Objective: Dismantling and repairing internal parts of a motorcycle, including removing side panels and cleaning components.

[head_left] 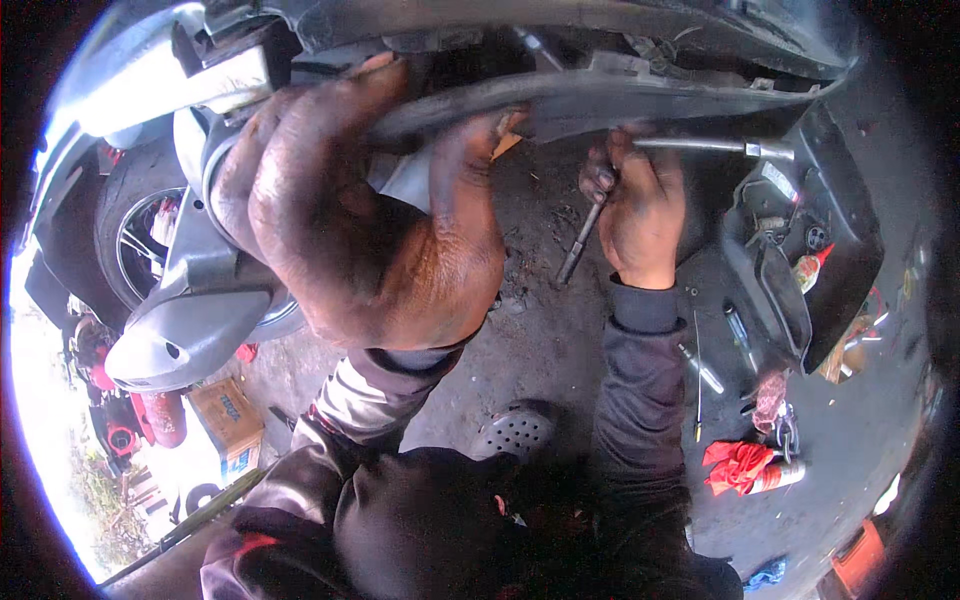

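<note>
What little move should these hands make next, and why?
Perhaps angle the metal tool up toward the dark panel: the right hand holds the tool with its shaft pointing right, below the panel in the picture, and the left hand grips the panel's edge, which may steady it.

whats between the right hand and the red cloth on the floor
Between the right hand and the red cloth, the head view shows the dark sleeve, a thin rod and a silver tool.
</note>
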{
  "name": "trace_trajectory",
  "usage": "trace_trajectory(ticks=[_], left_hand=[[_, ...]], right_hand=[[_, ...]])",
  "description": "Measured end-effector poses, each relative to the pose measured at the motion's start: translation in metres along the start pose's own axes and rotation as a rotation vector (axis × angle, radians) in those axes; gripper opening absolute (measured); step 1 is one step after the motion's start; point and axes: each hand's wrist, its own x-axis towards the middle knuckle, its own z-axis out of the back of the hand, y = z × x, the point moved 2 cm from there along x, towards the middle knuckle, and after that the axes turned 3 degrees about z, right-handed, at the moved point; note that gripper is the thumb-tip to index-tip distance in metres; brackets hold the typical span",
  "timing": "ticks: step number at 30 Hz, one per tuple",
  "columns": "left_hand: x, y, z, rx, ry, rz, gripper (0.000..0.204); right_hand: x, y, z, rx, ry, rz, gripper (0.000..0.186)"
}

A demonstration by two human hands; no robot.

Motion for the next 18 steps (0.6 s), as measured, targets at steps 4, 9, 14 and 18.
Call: trace_trajectory(ticks=[4,9,14,18], left_hand=[[0.000,-0.004,0.001,-0.037,0.044,-0.020,0.056],[-0.004,0.000,0.002,-0.022,0.092,-0.029,0.058],[-0.060,-0.002,-0.003,-0.477,0.000,0.257,0.041],[-0.105,0.006,-0.041,-0.537,0.377,1.104,0.028]], right_hand=[[0.001,0.000,0.005,0.017,0.020,-0.074,0.018],[0.005,-0.002,0.006,0.060,0.003,-0.095,0.015],[0.020,0.009,0.002,0.287,0.129,-0.336,0.038],[0.019,0.027,0.007,0.455,0.055,-0.491,0.049]])
